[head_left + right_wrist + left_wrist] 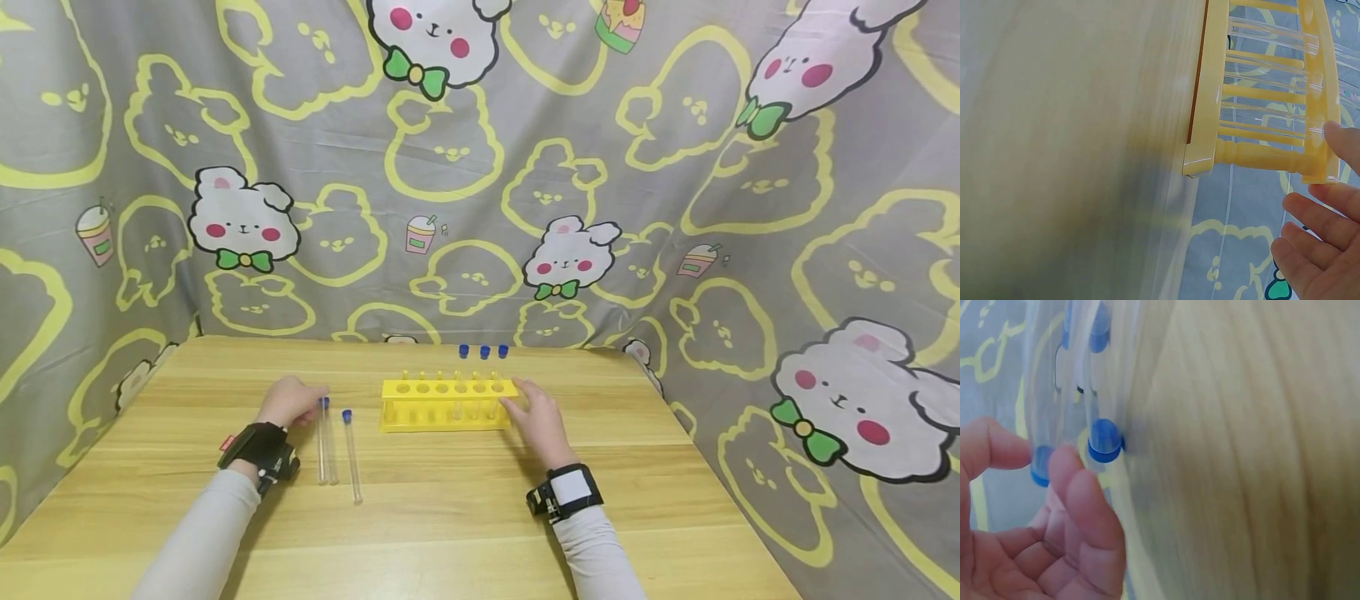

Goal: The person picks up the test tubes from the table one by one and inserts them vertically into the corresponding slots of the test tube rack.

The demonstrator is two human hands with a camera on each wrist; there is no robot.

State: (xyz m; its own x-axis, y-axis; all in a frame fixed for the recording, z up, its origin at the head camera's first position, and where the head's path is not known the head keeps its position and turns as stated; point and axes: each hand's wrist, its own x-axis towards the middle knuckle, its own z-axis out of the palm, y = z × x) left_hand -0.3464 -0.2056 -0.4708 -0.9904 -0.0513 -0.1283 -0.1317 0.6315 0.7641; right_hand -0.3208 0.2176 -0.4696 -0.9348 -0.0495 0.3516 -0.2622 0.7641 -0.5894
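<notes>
Three clear test tubes with blue caps lie on the table at the left in the head view. My left hand (291, 402) is at the capped end of the leftmost test tube (322, 454), and its thumb and fingertip pinch that tube by its cap (1041, 465) in the left wrist view. A second tube lies close beside it, and a third test tube (352, 458) lies slightly to the right. At the middle stands a yellow test tube rack (442, 428) with three capped tubes (484, 352) upright in its right-hand holes. My right hand (542, 423) holds the rack's right end, thumb at the top plate.
The wooden table (450, 533) carries the rack and loose tubes. A grey cartoon-print cloth (465, 217) hangs behind the table and along both sides. Small yellow pegs (422, 375) stick up along the rack's back edge. The rack's three left holes hold no tubes.
</notes>
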